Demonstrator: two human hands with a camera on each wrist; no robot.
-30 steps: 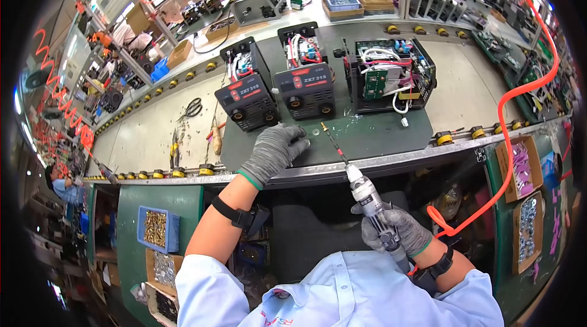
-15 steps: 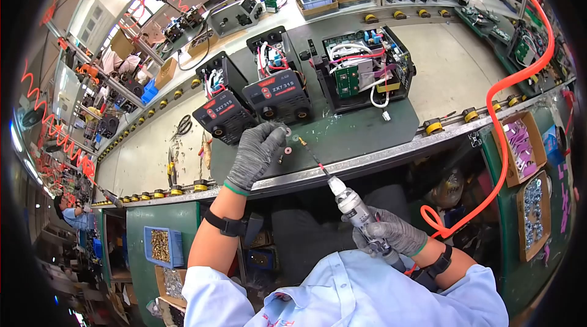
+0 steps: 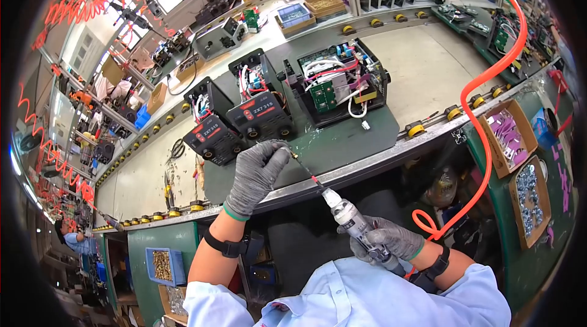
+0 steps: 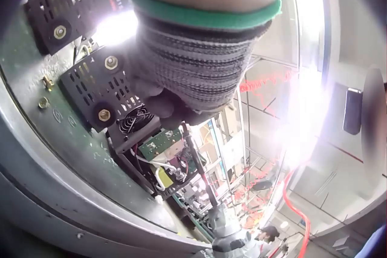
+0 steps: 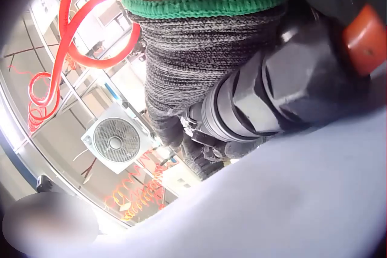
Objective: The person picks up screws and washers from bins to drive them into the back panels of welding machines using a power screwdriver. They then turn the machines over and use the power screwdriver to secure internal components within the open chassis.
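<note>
Grey-gloved right fingers [image 3: 378, 236] grip driver [image 3: 348, 219] — left fingers [image 3: 278, 159] near bit [image 3: 309, 170], hold unclear — open mat [image 3: 351, 139] beside edge [image 3: 367, 161].

Black-handled scissors [image 3: 177, 149] lie on the pale left stretch of the counter [image 3: 137, 183], near a pair of pliers [image 3: 169, 195] with yellow-and-black handles. At the right, a cardboard box [image 3: 529, 126] of purple parts [image 3: 507, 134] sits just beside another box [image 3: 517, 220] of silvery hardware [image 3: 529, 198]. Farther back, a blue tray [image 3: 298, 23] stands next to a cardboard tray [image 3: 330, 12]. Coiled red hoses [image 3: 79, 9] hang at the upper left, and the right wrist view shows a box fan [image 5: 115, 141] (white, with a round grille).
</note>
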